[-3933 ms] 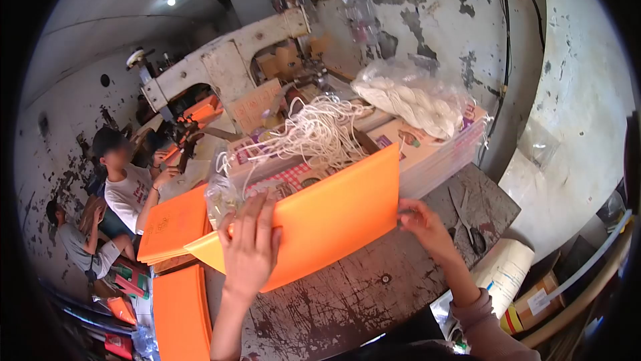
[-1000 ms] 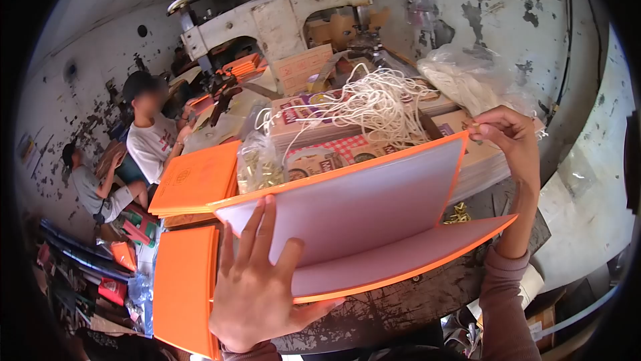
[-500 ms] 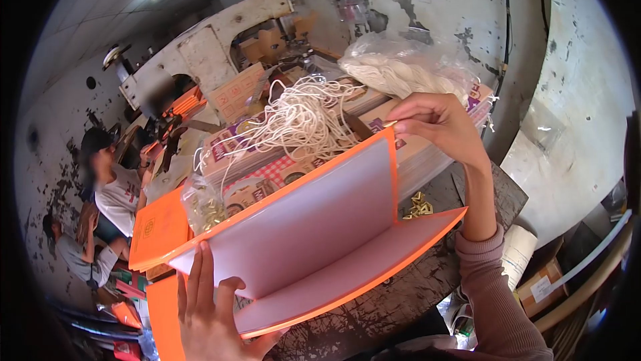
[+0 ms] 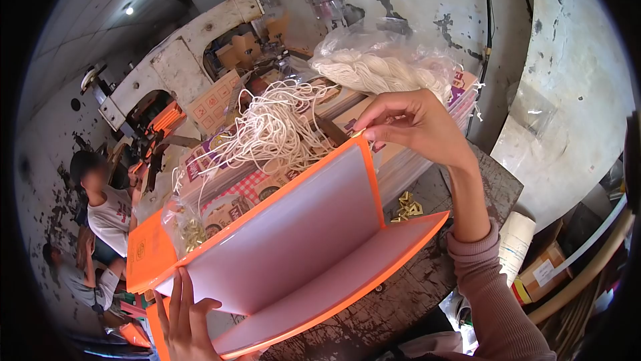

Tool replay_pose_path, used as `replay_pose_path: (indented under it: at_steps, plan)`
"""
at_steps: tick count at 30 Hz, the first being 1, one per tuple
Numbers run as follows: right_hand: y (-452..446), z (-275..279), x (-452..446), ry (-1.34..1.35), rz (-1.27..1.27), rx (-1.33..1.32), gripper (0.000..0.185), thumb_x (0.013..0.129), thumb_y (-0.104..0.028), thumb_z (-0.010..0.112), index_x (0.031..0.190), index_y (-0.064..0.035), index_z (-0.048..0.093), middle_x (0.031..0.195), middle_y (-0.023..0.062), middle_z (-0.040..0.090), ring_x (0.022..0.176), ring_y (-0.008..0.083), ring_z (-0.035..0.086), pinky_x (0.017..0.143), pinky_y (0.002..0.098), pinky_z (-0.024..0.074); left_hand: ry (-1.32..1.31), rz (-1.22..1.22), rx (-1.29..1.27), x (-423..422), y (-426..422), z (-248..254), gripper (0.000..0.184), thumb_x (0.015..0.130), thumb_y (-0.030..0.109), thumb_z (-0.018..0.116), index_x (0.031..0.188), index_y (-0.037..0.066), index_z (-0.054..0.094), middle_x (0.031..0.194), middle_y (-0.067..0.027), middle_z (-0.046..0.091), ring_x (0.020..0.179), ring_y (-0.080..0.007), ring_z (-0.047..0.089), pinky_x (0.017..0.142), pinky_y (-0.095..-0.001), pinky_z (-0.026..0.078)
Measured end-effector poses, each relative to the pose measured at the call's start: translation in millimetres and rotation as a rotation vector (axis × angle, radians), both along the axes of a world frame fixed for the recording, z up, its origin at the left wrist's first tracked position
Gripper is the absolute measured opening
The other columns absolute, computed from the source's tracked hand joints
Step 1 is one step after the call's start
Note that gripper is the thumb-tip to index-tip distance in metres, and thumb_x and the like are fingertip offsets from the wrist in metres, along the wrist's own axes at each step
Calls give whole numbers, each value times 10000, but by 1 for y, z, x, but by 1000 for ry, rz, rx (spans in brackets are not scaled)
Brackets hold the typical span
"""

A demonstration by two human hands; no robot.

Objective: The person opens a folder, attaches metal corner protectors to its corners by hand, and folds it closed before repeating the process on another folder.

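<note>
Pinching w/ my R hand (image 4: 414, 127): thumb + forefinger closed tight, no gap I can see, on what looks like a small gold-col. piece (image 4: 358, 133) at the upper R corner of the orange cover (image 4: 300, 227). Prob. got a bit of the corner too, can't tell. L hand (image 4: 187, 324) is at the opposite end, fingers spread, tips touching the cover's edge nr its L corner; thumb's not clear, so can't say if it's clamped or just steadying.

Cover's right in front of me, open, pale lining my way, one panel tilted up, the other (lower panel (image 4: 347, 279)) splayed toward me. Main risk IMO: piece is tiny, so a slack or off-angle pinch could skew it or drop it behind the cover. If L hand lets up, the floppy panel could sag + pull the corner out of line. Pressing too hard might crease the edge.

Just beside the fold, a loose gold pile (image 4: 407, 207) on the scuffed table (image 4: 491, 171); a swinging lower panel could scatter it. Behind: clear bag (image 4: 190, 233) of metal bits + white cord tangle (image 4: 274, 124), which could snag the cover if shoved back. Further L, stacked orange covers (image 4: 143, 251), then a person in white shirt (image 4: 109, 217).
</note>
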State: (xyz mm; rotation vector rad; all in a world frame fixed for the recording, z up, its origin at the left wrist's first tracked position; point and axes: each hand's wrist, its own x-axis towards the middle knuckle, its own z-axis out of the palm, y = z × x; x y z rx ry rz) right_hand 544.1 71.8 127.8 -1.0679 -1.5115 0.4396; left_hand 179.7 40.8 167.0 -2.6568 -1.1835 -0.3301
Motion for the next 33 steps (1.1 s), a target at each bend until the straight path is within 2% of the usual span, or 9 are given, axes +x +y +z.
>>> replay_pose_path:
  at_steps: [6,8,15,18,20,24,27,29,33]
  plan:
    - [-1,1,1,41,19,-11,95,773,-21,628,864,-35,648,780,20,646,681,72,592,534,197,483,-38,18,-25,2,1,0,610,716,540,598,1045,32,517,1387,-181,308,1255,-347,340,987,-607,226]
    - [-4,4,0,79,29,-74,98,775,33,614,868,31,642,815,84,644,683,97,599,614,220,500,-46,24,-33,1,1,-1,612,716,545,597,1043,33,520,1384,-180,314,1257,-345,338,987,-606,225]
    - [-4,5,2,103,40,-101,88,762,42,623,848,36,642,772,82,644,660,101,602,602,222,501,-51,21,-27,1,2,-2,619,721,556,589,1048,35,530,1377,-165,333,1260,-333,338,990,-601,226]
    - [-4,4,3,84,34,-88,90,759,39,627,847,35,646,767,82,646,644,100,602,591,221,499,-73,19,-35,3,2,-1,605,718,533,606,1052,34,531,1375,-162,339,1261,-326,338,993,-595,228]
    - [-3,3,6,13,34,-57,97,780,-34,626,869,-40,662,777,35,660,675,83,623,528,194,478,-87,15,-45,3,3,-2,597,717,521,615,1054,35,532,1374,-161,341,1263,-323,338,995,-592,229]
    - [-4,4,5,48,35,-75,105,756,36,633,860,32,650,766,82,649,620,106,604,593,225,503,-66,-6,3,2,4,-3,592,717,509,620,1062,37,531,1362,-165,357,1252,-326,353,997,-591,232]
    - [-2,2,7,33,41,-43,102,762,29,629,862,29,652,764,80,649,622,107,604,594,226,502,-75,-15,2,1,5,-4,606,724,535,599,1063,37,530,1352,-175,368,1241,-337,365,993,-597,234]
    - [0,0,10,-35,54,-2,119,774,-31,626,886,-39,666,789,49,662,700,97,632,535,189,487,-84,-27,-1,1,5,-4,615,728,550,586,1063,37,530,1347,-180,372,1236,-344,370,991,-601,235]
    - [-1,0,8,-41,32,-17,129,776,-44,626,898,-48,667,788,45,663,697,99,631,532,195,489,-82,-6,-12,1,5,-4,642,739,587,546,1075,41,524,1348,-186,368,1230,-356,373,976,-605,248]
